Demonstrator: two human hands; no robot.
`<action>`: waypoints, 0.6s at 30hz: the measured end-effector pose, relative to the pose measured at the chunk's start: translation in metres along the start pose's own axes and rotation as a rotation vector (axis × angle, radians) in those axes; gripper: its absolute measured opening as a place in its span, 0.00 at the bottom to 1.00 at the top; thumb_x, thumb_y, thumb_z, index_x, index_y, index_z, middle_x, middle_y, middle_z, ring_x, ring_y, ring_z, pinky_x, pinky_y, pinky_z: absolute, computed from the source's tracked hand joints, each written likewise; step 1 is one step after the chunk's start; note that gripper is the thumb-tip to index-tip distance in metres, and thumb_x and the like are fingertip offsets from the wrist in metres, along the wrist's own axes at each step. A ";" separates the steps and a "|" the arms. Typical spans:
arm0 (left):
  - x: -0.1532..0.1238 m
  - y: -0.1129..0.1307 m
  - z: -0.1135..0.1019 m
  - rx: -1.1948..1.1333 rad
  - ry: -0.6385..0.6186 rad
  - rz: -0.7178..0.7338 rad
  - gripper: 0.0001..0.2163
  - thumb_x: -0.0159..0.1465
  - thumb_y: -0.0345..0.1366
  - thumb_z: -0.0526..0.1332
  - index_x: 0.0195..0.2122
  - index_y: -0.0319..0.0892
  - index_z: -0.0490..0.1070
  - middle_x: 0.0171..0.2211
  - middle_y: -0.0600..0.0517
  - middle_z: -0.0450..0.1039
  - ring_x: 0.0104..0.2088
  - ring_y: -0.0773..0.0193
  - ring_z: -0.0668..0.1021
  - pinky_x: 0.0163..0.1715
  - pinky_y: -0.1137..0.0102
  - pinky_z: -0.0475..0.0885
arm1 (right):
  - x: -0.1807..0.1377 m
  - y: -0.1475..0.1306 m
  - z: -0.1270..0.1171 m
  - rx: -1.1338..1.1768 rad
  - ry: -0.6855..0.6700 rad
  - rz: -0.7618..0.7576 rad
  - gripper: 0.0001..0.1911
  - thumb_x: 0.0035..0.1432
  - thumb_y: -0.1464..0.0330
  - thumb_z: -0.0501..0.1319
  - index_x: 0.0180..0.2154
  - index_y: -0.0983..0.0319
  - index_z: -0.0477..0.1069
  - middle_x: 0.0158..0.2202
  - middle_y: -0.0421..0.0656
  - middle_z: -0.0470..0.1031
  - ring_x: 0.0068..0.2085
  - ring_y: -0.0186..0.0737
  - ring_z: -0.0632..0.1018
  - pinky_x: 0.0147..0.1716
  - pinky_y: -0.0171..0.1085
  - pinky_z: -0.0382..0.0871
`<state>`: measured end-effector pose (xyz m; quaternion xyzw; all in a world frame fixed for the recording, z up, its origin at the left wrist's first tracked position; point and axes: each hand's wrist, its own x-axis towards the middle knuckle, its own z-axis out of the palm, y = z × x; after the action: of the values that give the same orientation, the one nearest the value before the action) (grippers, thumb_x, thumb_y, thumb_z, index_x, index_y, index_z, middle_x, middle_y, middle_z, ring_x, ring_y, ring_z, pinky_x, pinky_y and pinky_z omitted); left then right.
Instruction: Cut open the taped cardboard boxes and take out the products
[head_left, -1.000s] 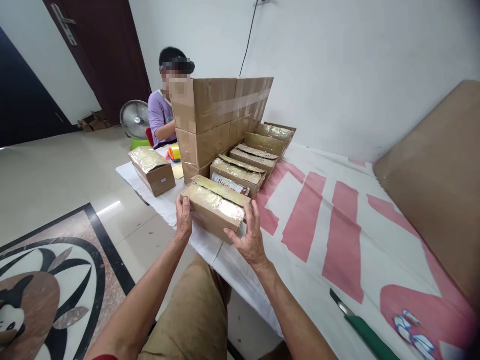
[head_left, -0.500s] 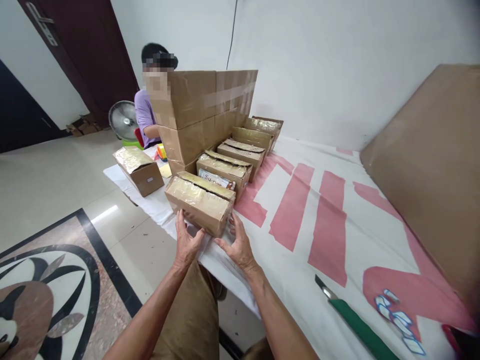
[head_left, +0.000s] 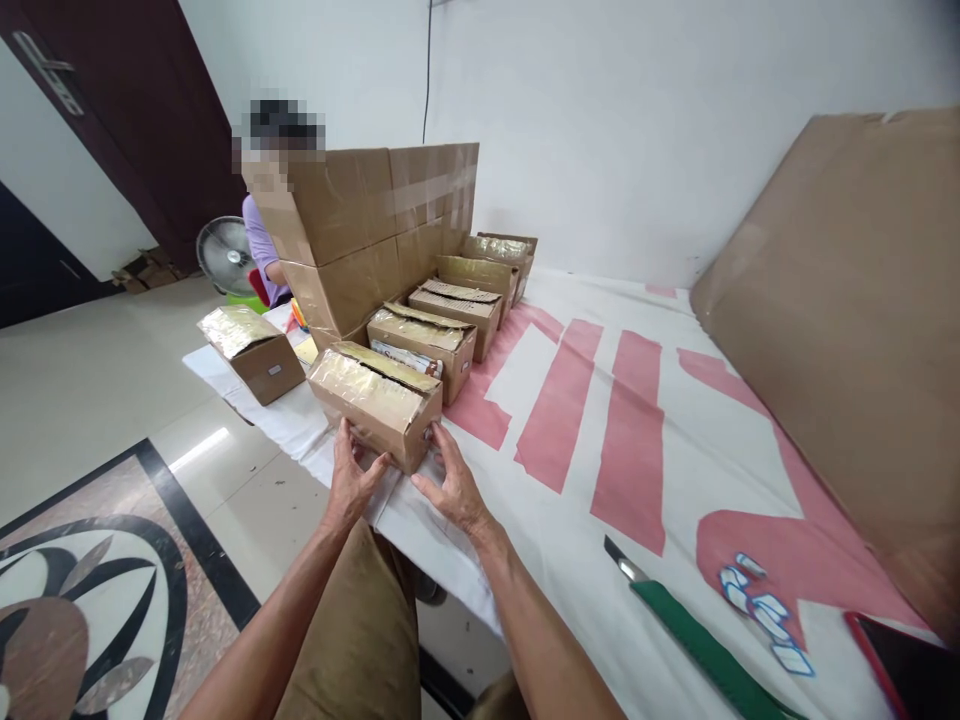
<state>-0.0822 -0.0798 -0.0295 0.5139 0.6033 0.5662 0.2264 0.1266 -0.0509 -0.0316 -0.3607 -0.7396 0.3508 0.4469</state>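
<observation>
A small cardboard box (head_left: 371,400) with clear tape over its top flaps sits at the table's near edge. Against its long near side rest the spread fingers of my left hand (head_left: 354,480), thumb pointing toward the near corner. My right hand (head_left: 456,485) is at the right end of the box, fingertips by a small pale spot there and thumb held apart. Neither hand is wrapped round the box. Directly behind it stands another taped box (head_left: 450,350) with a printed packet (head_left: 405,357) along its near side.
More boxes (head_left: 459,305) line up behind, beside a tall stack of cartons (head_left: 345,215). One box (head_left: 255,355) stands left. A green-handled utility knife (head_left: 690,635), several blue-edged labels (head_left: 769,610) and a phone (head_left: 907,665) lie right. A person in a purple sleeve (head_left: 260,240) sits behind the stack.
The view has turned slightly right, so everything sits further left in the picture and more of the phone shows. My right fingers have shifted slightly along the box's end; the box stays in place.
</observation>
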 end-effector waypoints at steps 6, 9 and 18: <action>-0.007 -0.007 0.007 0.091 0.044 -0.001 0.51 0.60 0.56 0.70 0.77 0.41 0.47 0.75 0.33 0.54 0.74 0.39 0.63 0.72 0.46 0.63 | 0.001 0.002 -0.001 0.040 0.016 0.019 0.48 0.58 0.65 0.67 0.76 0.54 0.52 0.76 0.52 0.57 0.73 0.59 0.66 0.66 0.58 0.69; -0.009 -0.005 0.010 0.171 0.078 0.003 0.49 0.61 0.54 0.70 0.77 0.40 0.49 0.74 0.32 0.56 0.74 0.39 0.63 0.72 0.45 0.62 | 0.001 0.004 0.000 0.067 0.028 0.035 0.47 0.59 0.65 0.67 0.76 0.53 0.54 0.75 0.52 0.59 0.71 0.58 0.68 0.64 0.57 0.72; -0.014 -0.003 0.017 0.304 0.094 0.060 0.44 0.63 0.49 0.67 0.75 0.36 0.52 0.76 0.31 0.52 0.78 0.40 0.55 0.74 0.44 0.59 | 0.001 0.009 -0.001 0.116 0.048 0.061 0.43 0.58 0.65 0.67 0.73 0.55 0.60 0.72 0.52 0.65 0.67 0.56 0.73 0.61 0.53 0.75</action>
<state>-0.0635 -0.0844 -0.0407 0.5328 0.6764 0.4984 0.1006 0.1294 -0.0454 -0.0385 -0.3649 -0.6958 0.3979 0.4737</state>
